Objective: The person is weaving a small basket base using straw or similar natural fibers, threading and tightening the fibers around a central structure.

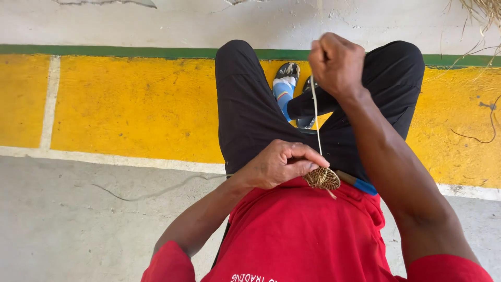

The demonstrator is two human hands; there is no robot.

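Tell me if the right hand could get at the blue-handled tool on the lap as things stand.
Probably yes. The tool lies uncovered on the lap beside the coil, just below the right forearm. But the right hand is raised and closed on the strand, so it would have to let go or come down first.

The small round coiled disc of tan dried fibre [322, 178] looks rough and matt, with a pale, smooth flat strand [315, 117] rising from it. The red cloth shirt [308, 235] and black cloth trousers [248, 109] are soft and matt; the grey concrete floor [78, 224] is rough, its yellow painted band [135, 104] dull and scuffed.
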